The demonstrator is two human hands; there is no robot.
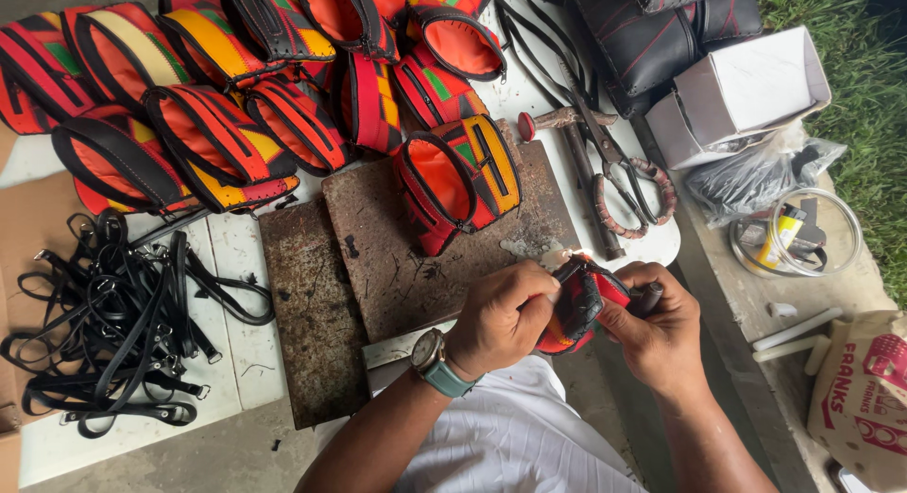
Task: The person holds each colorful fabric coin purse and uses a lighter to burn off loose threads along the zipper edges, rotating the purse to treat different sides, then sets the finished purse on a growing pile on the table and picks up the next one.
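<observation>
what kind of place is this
Likely a small outdoor workshop for handmade bags: a heap of finished striped pouches, a tangle of black straps, scissors on the worn table, grass beside it.

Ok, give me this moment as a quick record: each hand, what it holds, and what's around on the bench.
left hand: grips the small red pouch, wristwatch on
right hand: steadies the same pouch, a dark tool in its fingers
flame: small glow at the pouch's top edge
work surface: rusty metal plate, one open pouch on it
behind: pile of finished pouches
left side: black straps
right side: scissors, hammer
</observation>
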